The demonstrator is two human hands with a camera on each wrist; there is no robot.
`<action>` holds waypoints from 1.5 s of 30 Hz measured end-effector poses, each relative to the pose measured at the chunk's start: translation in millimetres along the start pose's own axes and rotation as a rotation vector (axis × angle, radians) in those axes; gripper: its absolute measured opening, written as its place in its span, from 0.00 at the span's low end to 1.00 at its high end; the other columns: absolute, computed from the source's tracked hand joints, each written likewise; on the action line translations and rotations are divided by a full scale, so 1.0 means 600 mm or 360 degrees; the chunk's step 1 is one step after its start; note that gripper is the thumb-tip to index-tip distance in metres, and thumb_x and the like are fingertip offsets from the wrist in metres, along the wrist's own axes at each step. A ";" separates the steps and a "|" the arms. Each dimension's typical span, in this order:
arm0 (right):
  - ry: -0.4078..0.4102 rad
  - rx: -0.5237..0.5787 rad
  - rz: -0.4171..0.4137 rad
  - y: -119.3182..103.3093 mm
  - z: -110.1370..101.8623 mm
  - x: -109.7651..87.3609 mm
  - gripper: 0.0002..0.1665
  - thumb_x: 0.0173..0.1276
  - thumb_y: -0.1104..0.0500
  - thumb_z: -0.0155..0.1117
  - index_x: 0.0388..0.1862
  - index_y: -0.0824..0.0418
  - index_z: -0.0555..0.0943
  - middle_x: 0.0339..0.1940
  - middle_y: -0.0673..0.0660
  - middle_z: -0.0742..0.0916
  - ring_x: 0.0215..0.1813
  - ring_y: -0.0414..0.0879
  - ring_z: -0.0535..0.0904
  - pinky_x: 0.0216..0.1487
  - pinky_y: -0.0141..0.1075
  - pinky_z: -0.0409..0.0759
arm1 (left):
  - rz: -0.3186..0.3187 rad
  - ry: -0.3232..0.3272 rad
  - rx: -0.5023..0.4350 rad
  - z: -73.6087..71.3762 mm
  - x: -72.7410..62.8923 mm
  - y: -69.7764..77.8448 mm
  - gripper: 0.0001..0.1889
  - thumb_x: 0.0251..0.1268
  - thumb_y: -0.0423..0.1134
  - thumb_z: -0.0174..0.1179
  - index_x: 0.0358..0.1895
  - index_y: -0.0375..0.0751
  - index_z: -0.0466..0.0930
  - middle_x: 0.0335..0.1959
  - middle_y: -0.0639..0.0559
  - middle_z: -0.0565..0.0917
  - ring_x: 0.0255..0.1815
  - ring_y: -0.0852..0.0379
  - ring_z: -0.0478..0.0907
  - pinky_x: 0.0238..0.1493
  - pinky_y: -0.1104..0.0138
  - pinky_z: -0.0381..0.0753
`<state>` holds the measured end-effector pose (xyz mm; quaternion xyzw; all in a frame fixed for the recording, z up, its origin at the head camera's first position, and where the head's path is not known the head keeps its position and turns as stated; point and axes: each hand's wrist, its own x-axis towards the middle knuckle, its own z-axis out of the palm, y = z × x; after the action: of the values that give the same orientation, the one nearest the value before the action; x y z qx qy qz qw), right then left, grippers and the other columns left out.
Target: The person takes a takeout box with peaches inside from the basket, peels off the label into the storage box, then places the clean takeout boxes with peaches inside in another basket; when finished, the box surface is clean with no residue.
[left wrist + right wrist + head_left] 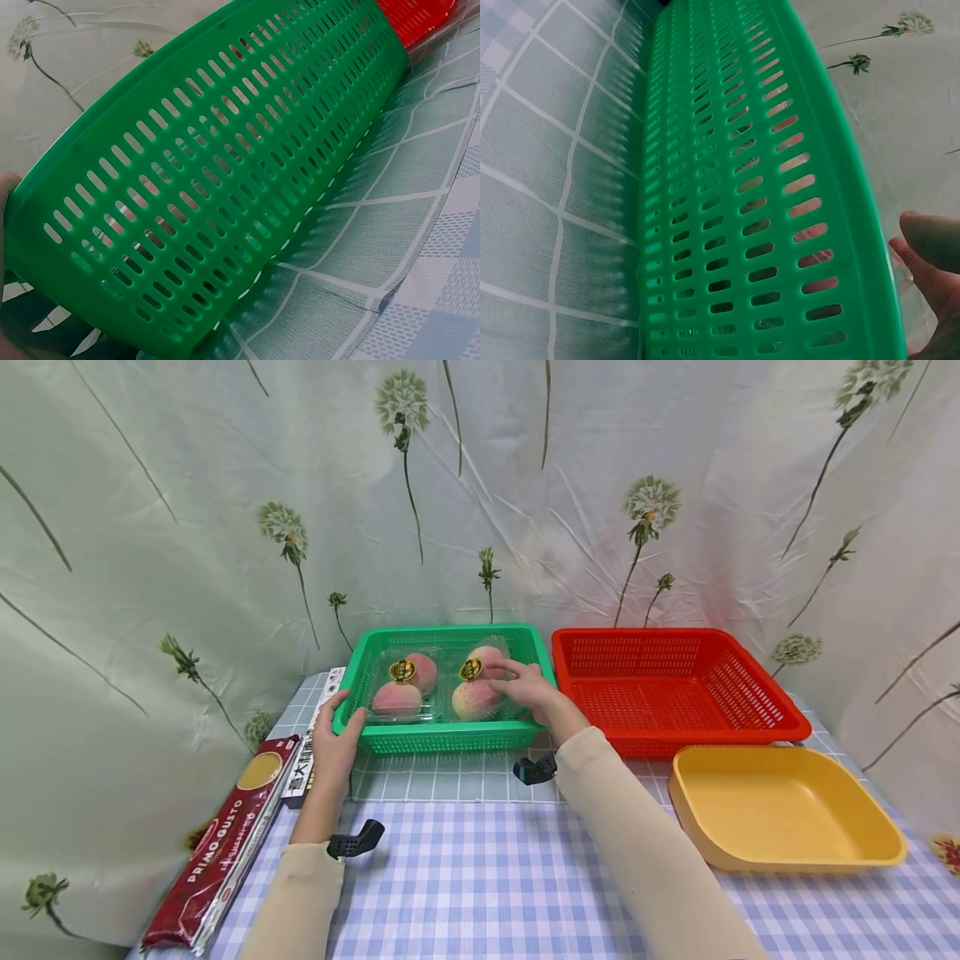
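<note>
A green basket [442,739] holds two clear plastic packs of peaches side by side. Each pack bears a round black-and-yellow label. My left hand [333,747] grips the basket's front left corner, its thumb over the rim. Over the right side of the right-hand peach pack [474,697] lies my right hand [536,692], fingers extended and touching the pack's top. The left-hand peach pack [397,700] rests untouched. In the right wrist view, the right hand's fingers [934,240] show beyond the basket rim; the pack is mostly hidden by the basket wall.
A red basket [637,689] stands right of the green one, with a yellow tray [787,810] in front of it. To the left lie a red Primo Gusto package [225,847] and a black-and-white box [300,768]. A patterned curtain [480,485] hangs behind the table.
</note>
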<state>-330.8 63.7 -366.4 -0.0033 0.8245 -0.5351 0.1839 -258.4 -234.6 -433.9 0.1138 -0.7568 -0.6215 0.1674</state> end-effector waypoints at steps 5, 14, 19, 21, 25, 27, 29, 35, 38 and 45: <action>-0.0012 0.0025 -0.0031 -0.002 0.004 0.003 0.24 0.76 0.49 0.58 0.69 0.42 0.74 0.81 0.61 0.46 0.79 0.60 0.53 0.66 0.65 0.71 | 0.0014 0.0002 -0.0009 -0.003 0.002 -0.001 0.29 0.74 0.46 0.56 0.75 0.50 0.62 0.77 0.44 0.61 0.78 0.44 0.57 0.77 0.45 0.59; 0.0136 0.0111 -0.0151 0.002 0.019 0.014 0.24 0.73 0.54 0.63 0.68 0.46 0.76 0.76 0.60 0.61 0.63 0.55 0.69 0.54 0.55 0.83 | 0.0031 -0.0016 -0.0034 -0.003 0.001 -0.003 0.30 0.73 0.47 0.56 0.75 0.49 0.62 0.76 0.43 0.62 0.76 0.44 0.58 0.76 0.45 0.61; 0.0221 0.0162 -0.0197 0.004 0.021 0.013 0.24 0.76 0.58 0.56 0.69 0.47 0.75 0.74 0.54 0.72 0.44 0.48 0.73 0.43 0.51 0.82 | 0.0030 -0.0029 -0.0049 -0.001 0.001 0.001 0.30 0.74 0.46 0.56 0.75 0.49 0.62 0.77 0.43 0.62 0.76 0.44 0.59 0.76 0.46 0.60; 0.0269 0.0208 -0.0190 0.002 0.021 0.011 0.25 0.76 0.59 0.53 0.70 0.48 0.75 0.76 0.54 0.71 0.47 0.48 0.73 0.45 0.53 0.83 | 0.0031 -0.0033 -0.0052 -0.001 0.000 0.003 0.29 0.74 0.46 0.56 0.75 0.49 0.62 0.77 0.42 0.62 0.75 0.44 0.59 0.76 0.46 0.60; 0.0340 0.0249 -0.0160 -0.001 0.021 0.008 0.24 0.77 0.60 0.50 0.70 0.49 0.75 0.76 0.54 0.71 0.48 0.46 0.72 0.49 0.55 0.82 | 0.0033 -0.0028 -0.0057 0.000 0.001 0.001 0.29 0.73 0.46 0.56 0.75 0.49 0.62 0.76 0.43 0.62 0.75 0.45 0.59 0.76 0.46 0.61; 0.0361 0.0232 -0.0132 -0.002 0.021 0.007 0.24 0.78 0.60 0.49 0.69 0.48 0.76 0.76 0.54 0.71 0.39 0.45 0.70 0.43 0.50 0.82 | 0.0031 -0.0021 -0.0058 0.000 0.002 0.000 0.29 0.73 0.46 0.56 0.75 0.49 0.63 0.76 0.43 0.63 0.75 0.45 0.60 0.76 0.46 0.61; 0.0384 0.0219 -0.0099 -0.004 0.021 0.006 0.23 0.78 0.59 0.49 0.69 0.49 0.76 0.75 0.54 0.73 0.35 0.45 0.67 0.40 0.47 0.82 | 0.0031 -0.0014 -0.0057 -0.001 0.003 -0.002 0.29 0.73 0.45 0.57 0.74 0.49 0.63 0.76 0.43 0.63 0.74 0.45 0.60 0.75 0.46 0.62; 0.0425 0.0281 -0.0039 -0.016 0.018 -0.007 0.22 0.79 0.60 0.48 0.67 0.54 0.78 0.71 0.57 0.76 0.44 0.45 0.68 0.44 0.50 0.83 | 0.0032 -0.0011 -0.0030 -0.002 0.002 0.000 0.29 0.73 0.48 0.56 0.75 0.50 0.63 0.76 0.43 0.62 0.76 0.45 0.59 0.76 0.45 0.60; 0.0445 0.0285 -0.0055 -0.023 0.016 -0.016 0.22 0.78 0.62 0.48 0.66 0.55 0.79 0.67 0.58 0.79 0.31 0.43 0.67 0.33 0.41 0.79 | 0.0020 -0.0007 -0.0013 -0.002 0.001 0.000 0.30 0.74 0.49 0.55 0.75 0.51 0.62 0.77 0.44 0.62 0.76 0.44 0.58 0.77 0.45 0.60; 0.0491 0.0358 -0.0057 -0.027 -0.007 -0.045 0.24 0.76 0.63 0.47 0.65 0.52 0.80 0.64 0.57 0.80 0.25 0.41 0.64 0.32 0.36 0.80 | -0.0017 -0.0017 0.0006 -0.002 0.003 0.000 0.30 0.73 0.50 0.56 0.76 0.52 0.62 0.77 0.44 0.61 0.77 0.44 0.57 0.77 0.45 0.59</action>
<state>-310.0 65.9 -342.6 0.0847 0.7777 -0.6213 0.0449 -259.5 -236.1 -433.4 0.1149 -0.7582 -0.6216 0.1599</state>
